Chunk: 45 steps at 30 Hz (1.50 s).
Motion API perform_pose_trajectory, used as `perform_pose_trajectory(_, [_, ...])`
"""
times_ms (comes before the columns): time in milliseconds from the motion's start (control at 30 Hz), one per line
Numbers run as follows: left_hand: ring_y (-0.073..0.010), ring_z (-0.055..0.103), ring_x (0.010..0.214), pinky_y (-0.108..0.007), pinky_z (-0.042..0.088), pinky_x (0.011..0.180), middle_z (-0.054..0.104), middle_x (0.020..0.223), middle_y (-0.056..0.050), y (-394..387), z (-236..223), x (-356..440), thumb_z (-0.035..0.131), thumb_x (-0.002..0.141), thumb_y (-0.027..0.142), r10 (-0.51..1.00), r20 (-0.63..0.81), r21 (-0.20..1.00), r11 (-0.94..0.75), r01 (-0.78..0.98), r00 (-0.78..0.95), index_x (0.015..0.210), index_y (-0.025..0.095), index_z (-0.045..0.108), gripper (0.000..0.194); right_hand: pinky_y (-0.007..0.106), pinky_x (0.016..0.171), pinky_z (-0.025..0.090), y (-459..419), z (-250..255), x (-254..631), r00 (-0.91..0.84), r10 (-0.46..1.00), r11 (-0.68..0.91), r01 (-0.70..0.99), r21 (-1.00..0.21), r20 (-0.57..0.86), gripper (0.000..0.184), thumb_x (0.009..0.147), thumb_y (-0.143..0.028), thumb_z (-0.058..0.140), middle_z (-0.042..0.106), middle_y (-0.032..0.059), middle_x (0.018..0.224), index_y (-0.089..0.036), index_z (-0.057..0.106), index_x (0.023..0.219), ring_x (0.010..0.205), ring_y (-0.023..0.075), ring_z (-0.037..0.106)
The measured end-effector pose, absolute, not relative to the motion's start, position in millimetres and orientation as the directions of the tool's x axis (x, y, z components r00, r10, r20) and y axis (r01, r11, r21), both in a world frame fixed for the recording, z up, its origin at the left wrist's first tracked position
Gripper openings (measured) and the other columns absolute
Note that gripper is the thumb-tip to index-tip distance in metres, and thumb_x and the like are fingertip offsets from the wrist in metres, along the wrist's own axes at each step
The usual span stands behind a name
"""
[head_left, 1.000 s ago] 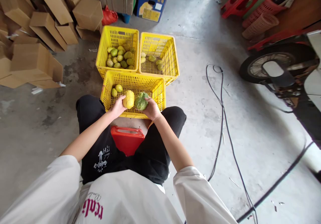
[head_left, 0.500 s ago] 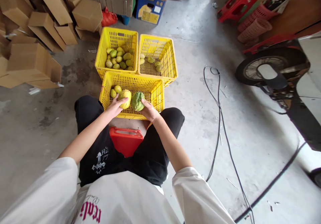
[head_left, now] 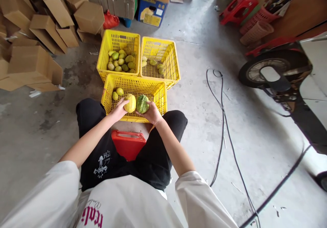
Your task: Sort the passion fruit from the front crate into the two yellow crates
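My left hand [head_left: 120, 109] is closed round a large yellow fruit [head_left: 130, 103] with faint lengthwise ridges. In my right hand [head_left: 152, 112] is a green, bumpy fruit [head_left: 142, 104] of similar size, thumb on its side. Their exact kind I cannot make out. The two fruits are side by side above the near yellow plastic crate [head_left: 164, 100], with a narrow gap between them. Two smaller yellow-green fruits [head_left: 117, 94] lie at that crate's left end.
Behind stand a left yellow crate [head_left: 100, 50] with many yellow-green fruits and a right yellow crate [head_left: 176, 62] holding several. Cardboard boxes [head_left: 28, 64] pile up at left. A black cable [head_left: 222, 119] and a motorbike [head_left: 276, 74] are at right; a red stool [head_left: 129, 144] sits between my knees.
Both fruits have turned a little in my hands, and the yellow one has shifted right towards the green one over the last half second. The grips hold.
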<state>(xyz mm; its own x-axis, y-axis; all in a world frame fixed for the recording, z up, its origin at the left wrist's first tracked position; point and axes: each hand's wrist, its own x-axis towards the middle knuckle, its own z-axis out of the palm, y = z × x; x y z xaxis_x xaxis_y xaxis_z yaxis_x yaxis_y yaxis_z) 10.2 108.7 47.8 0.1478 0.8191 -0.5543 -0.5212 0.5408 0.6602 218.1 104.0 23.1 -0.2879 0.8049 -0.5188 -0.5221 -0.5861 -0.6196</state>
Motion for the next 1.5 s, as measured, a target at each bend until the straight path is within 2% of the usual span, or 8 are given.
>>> perform_pose_trajectory(267, [-0.0312,0.070,0.154,-0.049,0.055,0.135,0.084,0.132,-0.009,112,44,10,0.083,0.093,0.019,0.862,-0.468,0.694,0.495,-0.522,0.195,0.125,0.024,0.073,0.033,0.061,0.099,0.078,103,24,219,-0.271,0.843,-0.536,-0.514,-0.670,-0.466,0.051,0.077,-0.055,0.100,0.086,0.0065,0.124,-0.031,0.074,0.114,0.129,0.0375,0.083])
perform_pose_trajectory(400, [-0.0302,0.071,0.151,-0.045,0.056,0.135,0.084,0.128,-0.007,111,41,8,0.093,0.085,0.017,0.856,-0.466,0.686,0.509,-0.521,0.222,0.124,0.024,0.070,0.045,0.061,0.097,0.079,103,18,218,-0.322,0.831,-0.557,-0.496,-0.666,-0.454,0.053,0.076,-0.056,0.103,0.088,0.0101,0.114,-0.027,0.078,0.112,0.129,0.0401,0.084])
perform_pose_trajectory(533, [-0.0302,0.073,0.148,-0.044,0.059,0.129,0.082,0.134,-0.009,107,42,9,0.096,0.083,0.018,0.836,-0.491,0.648,0.539,-0.538,0.245,0.126,0.022,0.068,0.052,0.050,0.089,0.080,102,19,219,-0.297,0.817,-0.573,-0.511,-0.641,-0.494,0.050,0.079,-0.046,0.102,0.088,0.0082,0.113,-0.027,0.077,0.117,0.123,0.0365,0.086])
perform_pose_trajectory(700, [-0.0316,0.076,0.140,-0.047,0.065,0.120,0.082,0.135,-0.011,105,49,12,0.085,0.090,0.019,0.775,-0.600,0.574,0.589,-0.569,0.198,0.126,0.021,0.068,0.040,0.041,0.087,0.077,100,26,217,-0.252,0.808,-0.577,-0.518,-0.632,-0.532,0.043,0.082,-0.038,0.098,0.088,0.0026,0.115,-0.029,0.074,0.116,0.110,0.0288,0.087])
perform_pose_trajectory(867, [-0.0342,0.077,0.139,-0.053,0.068,0.115,0.082,0.138,-0.016,106,53,10,0.064,0.101,0.021,0.751,-0.630,0.503,0.589,-0.632,0.198,0.143,0.017,0.068,0.042,0.050,0.095,0.075,106,26,217,-0.319,0.777,-0.615,-0.570,-0.545,-0.543,0.029,0.089,-0.041,0.078,0.088,0.0066,0.111,-0.028,0.071,0.114,0.123,0.0341,0.083])
perform_pose_trajectory(1000, [-0.0322,0.075,0.144,-0.051,0.066,0.119,0.081,0.145,-0.015,105,52,12,0.073,0.101,0.020,0.779,-0.602,0.535,0.558,-0.634,0.178,0.150,0.020,0.066,0.049,0.053,0.095,0.074,109,24,220,-0.322,0.773,-0.613,-0.600,-0.513,-0.547,0.028,0.080,-0.035,0.069,0.087,0.0090,0.110,-0.027,0.069,0.107,0.126,0.0369,0.081])
perform_pose_trajectory(1233, [-0.0318,0.076,0.142,-0.047,0.065,0.124,0.083,0.138,-0.015,104,51,12,0.087,0.092,0.012,0.782,-0.618,0.587,0.530,-0.612,0.084,0.141,0.019,0.070,0.052,0.045,0.095,0.072,105,18,215,-0.327,0.842,-0.539,-0.527,-0.657,-0.429,0.036,0.068,-0.033,0.086,0.087,0.0057,0.109,-0.027,0.072,0.100,0.123,0.0347,0.081])
perform_pose_trajectory(1500, [-0.0307,0.080,0.138,-0.042,0.068,0.117,0.082,0.144,-0.015,101,50,11,0.090,0.092,0.012,0.776,-0.623,0.591,0.552,-0.588,0.102,0.150,0.022,0.067,0.063,0.034,0.076,0.064,102,4,212,-0.313,0.819,-0.573,-0.499,-0.650,-0.481,0.054,0.078,-0.054,0.099,0.086,0.0065,0.112,-0.026,0.070,0.113,0.113,0.0303,0.083])
